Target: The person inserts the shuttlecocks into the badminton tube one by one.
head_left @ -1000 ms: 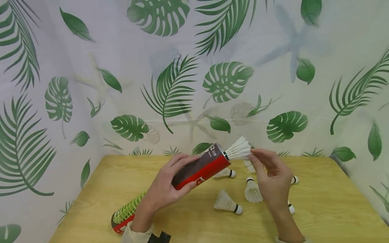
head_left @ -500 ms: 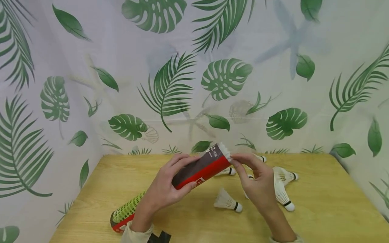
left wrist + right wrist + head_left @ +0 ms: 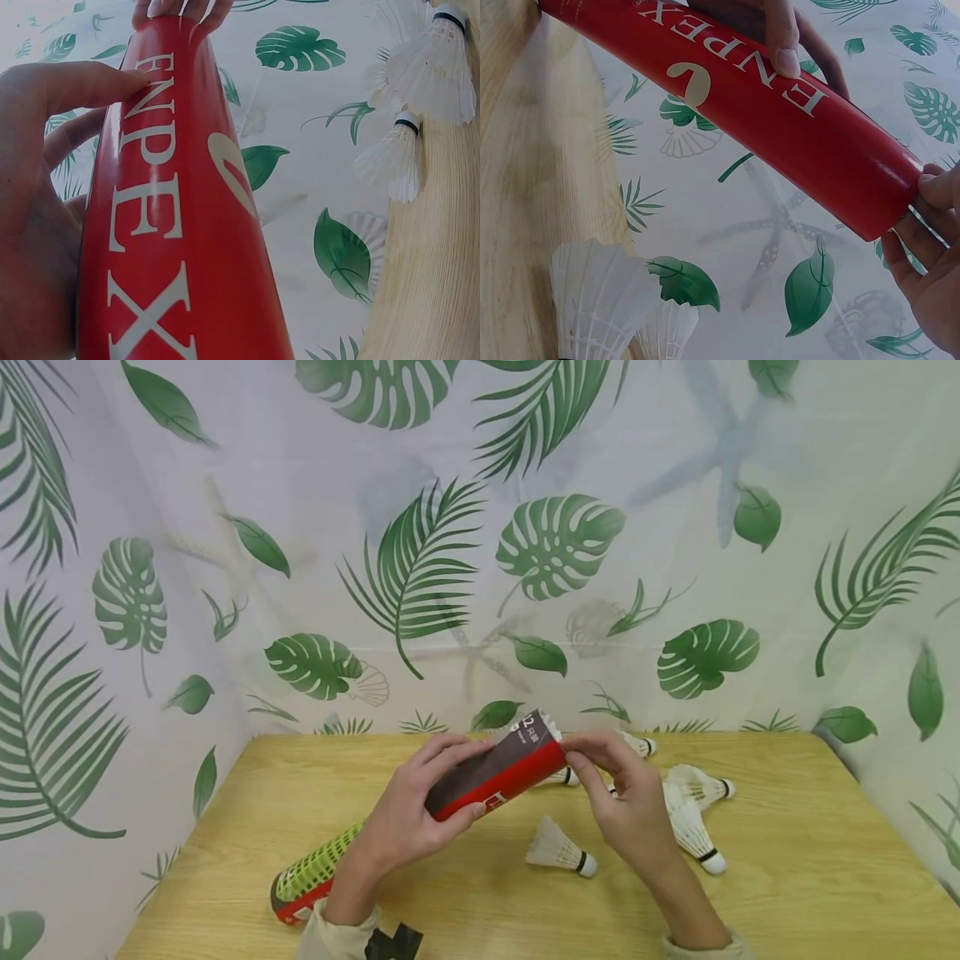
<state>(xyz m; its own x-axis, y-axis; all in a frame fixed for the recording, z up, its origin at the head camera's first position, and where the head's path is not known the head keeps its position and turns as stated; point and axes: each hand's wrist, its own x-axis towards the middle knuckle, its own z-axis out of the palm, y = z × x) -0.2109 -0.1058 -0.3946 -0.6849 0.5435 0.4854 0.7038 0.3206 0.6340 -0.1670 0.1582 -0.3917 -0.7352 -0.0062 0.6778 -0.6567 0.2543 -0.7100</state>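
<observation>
My left hand (image 3: 412, 814) grips a red and dark grey shuttlecock tube (image 3: 517, 772) by its middle, with the thumb on the red side in the left wrist view. The tube slants above the table, its mouth raised toward the right. A shuttlecock (image 3: 550, 727) sits inside it; only the white feather edge shows at the mouth. My right hand (image 3: 626, 797) has its thumb and bent fingertips right at that mouth, pinching at the feather edge. In the right wrist view, the right fingertips (image 3: 932, 186) overlap the tube's rim.
A shuttlecock (image 3: 558, 847) lies on the wooden table (image 3: 465, 910) below the tube. Several more, including one with a white cork (image 3: 697, 839), lie around and behind my right hand. Another tube with a green mesh pattern (image 3: 315, 870) lies by my left forearm. A leaf-print cloth (image 3: 480, 568) hangs behind.
A shuttlecock that stuck out of the tube's mouth has gone in until just its feather edge shows. My right hand moved left with it to the rim; my left hand stayed.
</observation>
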